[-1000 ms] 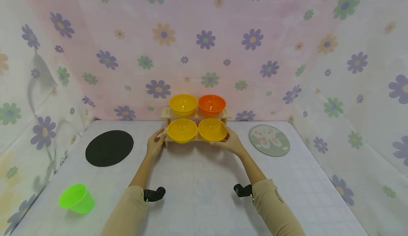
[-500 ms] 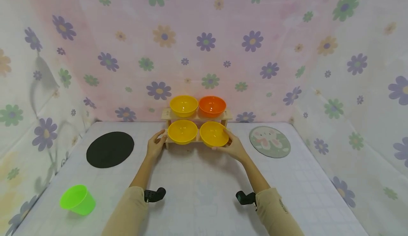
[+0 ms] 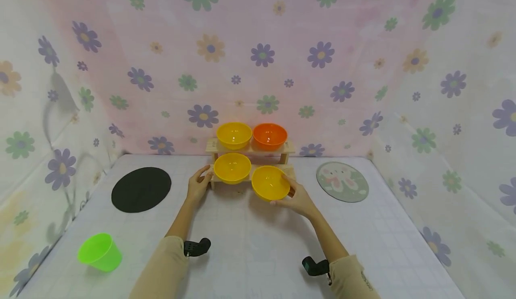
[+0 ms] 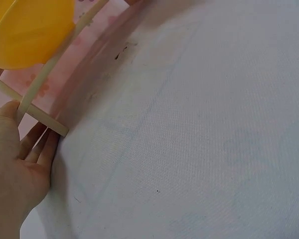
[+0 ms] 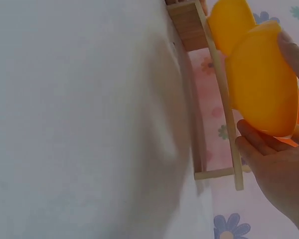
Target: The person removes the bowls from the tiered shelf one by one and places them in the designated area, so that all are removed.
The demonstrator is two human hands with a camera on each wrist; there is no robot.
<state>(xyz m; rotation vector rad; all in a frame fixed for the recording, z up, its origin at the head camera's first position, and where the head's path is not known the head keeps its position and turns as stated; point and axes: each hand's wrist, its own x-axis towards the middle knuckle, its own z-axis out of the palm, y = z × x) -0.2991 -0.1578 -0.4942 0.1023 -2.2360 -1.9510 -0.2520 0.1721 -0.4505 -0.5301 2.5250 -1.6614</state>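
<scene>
My right hand (image 3: 299,199) holds a yellow bowl (image 3: 270,183) by its right side, just in front of the lower step of a two-step wooden rack (image 3: 288,170). In the right wrist view the thumb lies along the bowl's rim and the fingers are at its other side. My left hand (image 3: 198,184) grips the left end of the rack, its thumb on the step and its fingers behind the leg in the left wrist view. Another yellow bowl (image 3: 232,168) sits on the lower step's left half. On the upper step stand a third yellow bowl (image 3: 234,136) and an orange bowl (image 3: 270,136).
A black round mat (image 3: 141,189) lies left of the rack, and a grey-green rabbit mat (image 3: 342,182) lies right of it. A green cup (image 3: 100,252) stands near the table's left edge. Flowered cloth (image 3: 282,30) hangs behind and at both sides.
My right hand has taken the right-hand yellow bowl off the lower step, bringing it forward and toward me. My left hand has stayed at the rack's left end.
</scene>
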